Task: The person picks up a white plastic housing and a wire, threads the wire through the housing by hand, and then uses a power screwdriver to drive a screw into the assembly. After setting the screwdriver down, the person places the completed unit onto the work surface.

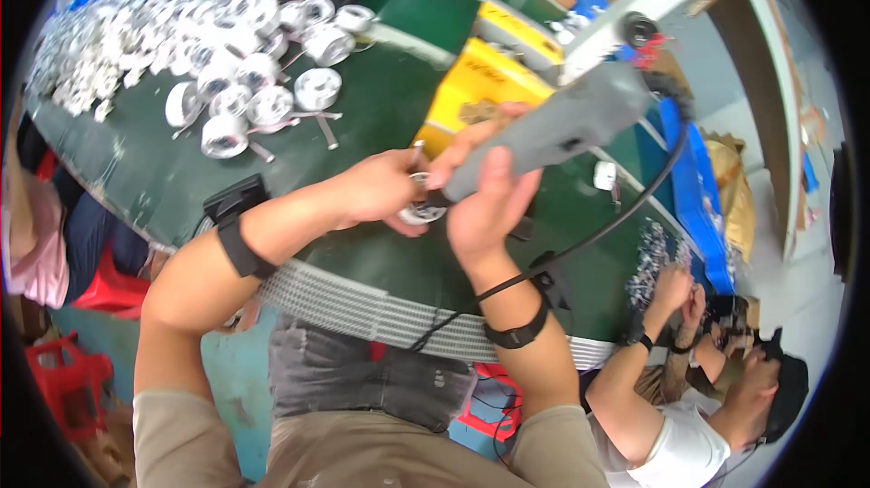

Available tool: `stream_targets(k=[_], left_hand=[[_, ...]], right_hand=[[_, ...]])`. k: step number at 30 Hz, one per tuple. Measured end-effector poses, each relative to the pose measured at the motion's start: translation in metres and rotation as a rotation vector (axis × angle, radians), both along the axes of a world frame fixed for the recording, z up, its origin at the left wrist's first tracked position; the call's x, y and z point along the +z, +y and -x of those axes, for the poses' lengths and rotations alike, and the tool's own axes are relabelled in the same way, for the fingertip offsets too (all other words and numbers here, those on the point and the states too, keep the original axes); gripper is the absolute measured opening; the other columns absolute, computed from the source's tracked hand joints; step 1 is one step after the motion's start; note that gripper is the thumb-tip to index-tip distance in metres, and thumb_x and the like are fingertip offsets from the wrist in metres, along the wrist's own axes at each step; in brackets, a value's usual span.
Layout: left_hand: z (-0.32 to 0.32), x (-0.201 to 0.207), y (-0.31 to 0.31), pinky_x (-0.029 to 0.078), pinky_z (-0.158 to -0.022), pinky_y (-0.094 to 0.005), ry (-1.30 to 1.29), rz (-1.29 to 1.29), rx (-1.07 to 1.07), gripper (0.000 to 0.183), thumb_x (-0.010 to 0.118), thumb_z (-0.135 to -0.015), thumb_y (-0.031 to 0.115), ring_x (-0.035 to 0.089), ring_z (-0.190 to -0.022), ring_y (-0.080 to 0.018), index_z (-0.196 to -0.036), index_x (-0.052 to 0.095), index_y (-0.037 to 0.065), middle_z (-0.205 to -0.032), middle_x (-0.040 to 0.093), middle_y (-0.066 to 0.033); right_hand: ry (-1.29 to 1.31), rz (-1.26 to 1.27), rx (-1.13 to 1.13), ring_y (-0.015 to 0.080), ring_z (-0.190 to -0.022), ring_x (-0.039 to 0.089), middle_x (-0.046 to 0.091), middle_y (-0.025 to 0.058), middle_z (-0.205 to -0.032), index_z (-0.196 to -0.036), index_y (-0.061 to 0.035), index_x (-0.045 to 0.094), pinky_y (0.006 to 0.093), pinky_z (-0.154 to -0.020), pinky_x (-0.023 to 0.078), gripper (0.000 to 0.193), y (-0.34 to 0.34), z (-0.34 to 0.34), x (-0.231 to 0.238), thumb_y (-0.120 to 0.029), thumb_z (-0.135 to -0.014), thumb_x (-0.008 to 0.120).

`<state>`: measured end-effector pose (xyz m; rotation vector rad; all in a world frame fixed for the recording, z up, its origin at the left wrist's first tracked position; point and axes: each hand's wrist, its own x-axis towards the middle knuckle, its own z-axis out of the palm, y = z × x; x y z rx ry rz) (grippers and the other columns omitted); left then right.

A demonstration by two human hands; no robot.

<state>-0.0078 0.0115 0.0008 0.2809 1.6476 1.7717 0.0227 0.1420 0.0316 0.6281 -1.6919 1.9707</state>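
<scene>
Over the green bench (381,116), the right hand (485,207) grips a grey power screwdriver (562,125) while the left hand (381,187) pinches what looks like a small metal ring (422,210).

Grey power tool (562,130), green table (381,98), yellow box (476,85), silver-white round parts (227,98), blue bin (693,189), red stool (113,284)

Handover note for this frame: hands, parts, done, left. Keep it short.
Left hand: pinches a small round metal part over the green table.
Right hand: grips a grey corded power tool, its tip at that part.
Parts: a big heap of similar round parts lies far left on the table; yellow box sits behind the hands.
Done: cannot tell which parts are finished.
Left: the held part is under the tool now.
</scene>
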Motion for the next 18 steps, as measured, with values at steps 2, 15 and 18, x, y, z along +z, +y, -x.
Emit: stream_targets(k=[2,15,18], left_hand=[[0.000,0.000,-0.015,0.060,-0.064,-0.0344,0.149,0.091,0.047,0.025,0.053,-0.088,0.007,0.070,-0.083,-0.0259,-0.109,0.056,-0.006,-0.101,0.063,-0.0189],[0.018,0.023,-0.045,0.022,-0.114,-0.0545,1.405,1.043,0.554,0.054,0.074,-0.070,0.013,0.028,-0.135,-0.0482,-0.121,0.058,0.007,-0.135,0.045,-0.0200],[0.020,0.014,-0.045,0.022,-0.114,-0.0556,1.254,0.921,0.333,0.046,0.076,-0.070,0.020,0.031,-0.135,-0.0446,-0.113,0.064,0.009,-0.132,0.050,-0.0153]], right_hand=[[0.017,-0.007,0.078,0.0177,-0.060,0.056,0.053,0.0096,-0.080,-0.126,-0.0012,0.031,0.0308,-0.058,0.050,0.063,-0.003,0.002,-0.004,-0.051,-0.094,0.053],[-0.508,-0.788,-1.441,0.0402,-0.122,0.045,0.053,0.0264,-0.126,-0.131,-0.0011,0.049,0.0467,-0.103,0.037,0.077,0.258,0.054,-0.031,-0.055,-0.079,0.068],[-0.874,-0.795,-1.170,0.0410,-0.134,0.036,0.044,0.0274,-0.139,-0.141,-0.0080,0.040,0.0461,-0.110,0.031,0.084,0.275,0.048,-0.033,-0.061,-0.080,0.064]])
